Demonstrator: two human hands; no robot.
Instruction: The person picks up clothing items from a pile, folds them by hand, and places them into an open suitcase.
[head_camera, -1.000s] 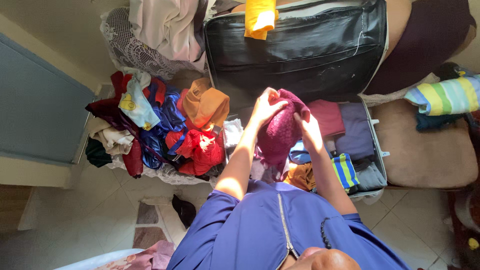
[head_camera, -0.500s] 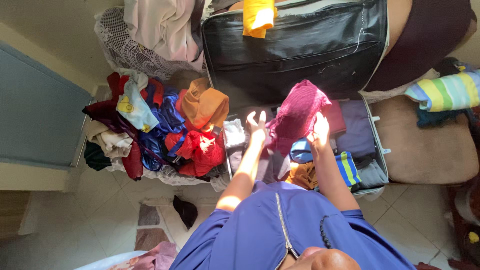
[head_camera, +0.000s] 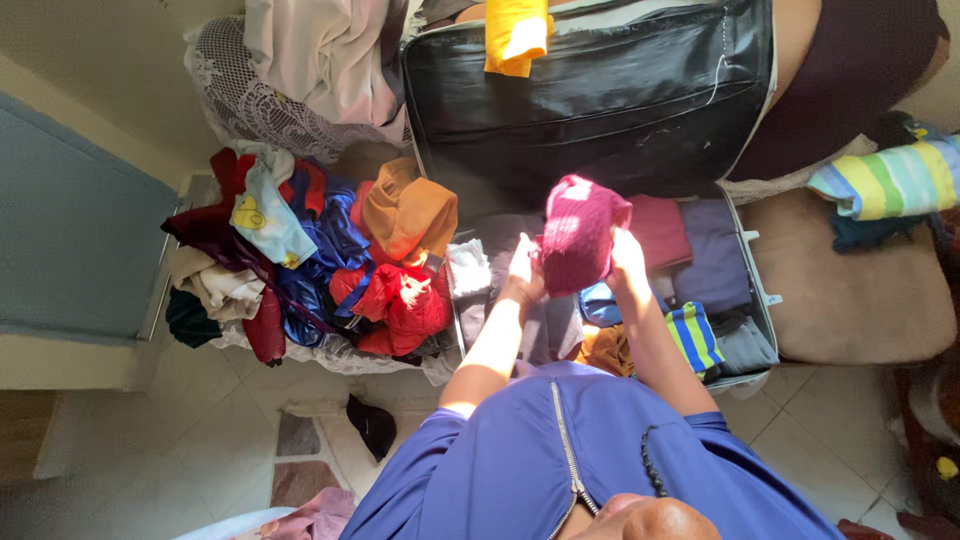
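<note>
The fingers of the left hand (head_camera: 522, 275) and of the right hand (head_camera: 626, 255) are clenched on the two lower edges of one maroon knitted garment (head_camera: 580, 232), which hangs bunched between them in the air just above the open suitcase (head_camera: 762, 300). Judging by this, the step in hand is folding or gathering the garment over the case; the next move seems to call for bringing the two edges together and finding a free spot among the clothes already packed. Inside the suitcase, below the garment, lie about six folded pieces: a pink one (head_camera: 660, 228), a mauve one (head_camera: 712, 258), a blue one, a blue-and-yellow striped one (head_camera: 692, 338), a mustard one and a grey one; more may be hidden underneath. The black lid (head_camera: 590, 95) stands open behind the suitcase, with one yellow cloth (head_camera: 515, 35) draped over its top edge. Left of the suitcase sits one heap of loose clothes (head_camera: 320, 260), red, blue and orange, too tangled to count. Right of the suitcase a striped pastel cloth (head_camera: 885, 180) rests on a brown cushion (head_camera: 850, 290).
</note>
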